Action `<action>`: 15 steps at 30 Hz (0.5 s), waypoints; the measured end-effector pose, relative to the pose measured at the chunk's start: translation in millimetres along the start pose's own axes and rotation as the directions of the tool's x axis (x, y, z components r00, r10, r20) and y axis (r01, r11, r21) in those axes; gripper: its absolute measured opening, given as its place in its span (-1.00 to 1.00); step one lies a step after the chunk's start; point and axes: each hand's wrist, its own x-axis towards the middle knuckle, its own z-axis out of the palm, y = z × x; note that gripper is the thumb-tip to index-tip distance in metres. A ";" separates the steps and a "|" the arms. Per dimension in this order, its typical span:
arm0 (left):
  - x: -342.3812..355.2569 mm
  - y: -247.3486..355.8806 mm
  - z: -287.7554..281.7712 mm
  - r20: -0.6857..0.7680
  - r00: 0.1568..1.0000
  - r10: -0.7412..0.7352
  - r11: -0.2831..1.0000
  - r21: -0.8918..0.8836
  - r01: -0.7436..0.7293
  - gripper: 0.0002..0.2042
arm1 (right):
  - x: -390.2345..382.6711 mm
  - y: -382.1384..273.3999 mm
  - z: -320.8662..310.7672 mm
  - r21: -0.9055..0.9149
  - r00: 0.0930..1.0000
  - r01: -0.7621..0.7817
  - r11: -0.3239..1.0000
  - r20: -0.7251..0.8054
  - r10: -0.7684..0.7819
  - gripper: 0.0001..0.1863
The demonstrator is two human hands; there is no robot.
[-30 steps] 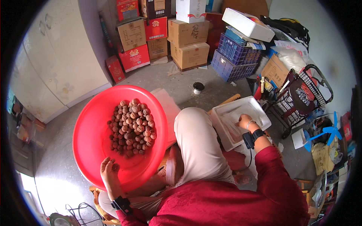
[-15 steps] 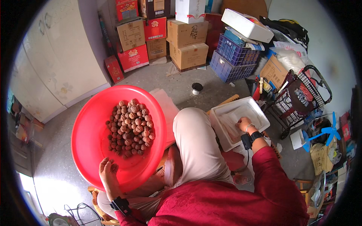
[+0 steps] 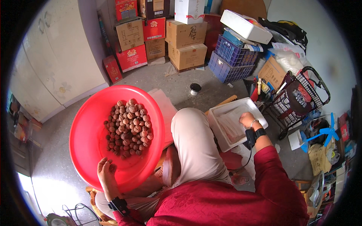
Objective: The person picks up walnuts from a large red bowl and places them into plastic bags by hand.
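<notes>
A large red basin (image 3: 85, 124) rests at my left, tilted, with a heap of brown walnuts (image 3: 130, 126) in it. At the basin's near wall, my left hand (image 3: 106, 175) has its fingers curled around what looks like a walnut (image 3: 112, 167). My right hand (image 3: 247, 120) is over a white foam box (image 3: 224, 137) beside my right knee. Its fingers are bent and closed; whatever they hold, if anything, is hidden. A whitish, partly see-through layer (image 3: 232, 122) covers the bottom of the box.
A small black-and-white round container (image 3: 195, 89) stands on the floor ahead. Behind it are stacked cartons (image 3: 187, 56) and blue crates (image 3: 230, 67). To the right stand a wheeled shopping cart (image 3: 298, 94) and a blue fan (image 3: 329, 132). A pale cabinet (image 3: 62, 56) lines the left.
My right hand has shifted slightly right and up over the foam box. My left hand stays at the basin's near wall, and the whole view has moved a little.
</notes>
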 end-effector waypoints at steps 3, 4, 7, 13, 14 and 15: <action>-0.3 -1.6 -0.8 0.016 1.000 0.014 1.000 -0.003 -0.014 -0.76 | -0.5 -9.8 -7.8 0.077 0.995 0.077 0.994 -0.076 -0.071 -0.83; 0.0 -1.6 -1.3 0.009 1.000 0.009 1.000 0.027 -0.009 -0.75 | -2.4 -15.1 -12.1 0.128 0.994 0.088 0.988 -0.079 -0.078 -0.84; -1.5 -0.8 -2.7 0.043 0.999 0.017 0.998 0.062 -0.020 -0.73 | -8.4 -42.7 -27.4 0.170 0.984 0.171 0.970 -0.071 -0.161 -0.85; -7.9 4.1 7.8 0.040 0.999 0.027 0.995 0.093 -0.031 -0.76 | -36.4 -148.2 -41.5 0.258 0.899 0.438 0.861 -0.138 -0.416 -0.89; -9.5 5.0 9.8 0.035 0.999 0.038 0.993 0.112 -0.042 -0.76 | -43.8 -172.6 -43.6 0.270 0.912 0.409 0.872 -0.073 -0.405 -0.89; -11.3 5.8 11.4 0.041 0.998 0.045 0.991 0.124 -0.050 -0.76 | -52.6 -198.2 -42.9 0.270 0.872 0.482 0.834 -0.052 -0.487 -0.89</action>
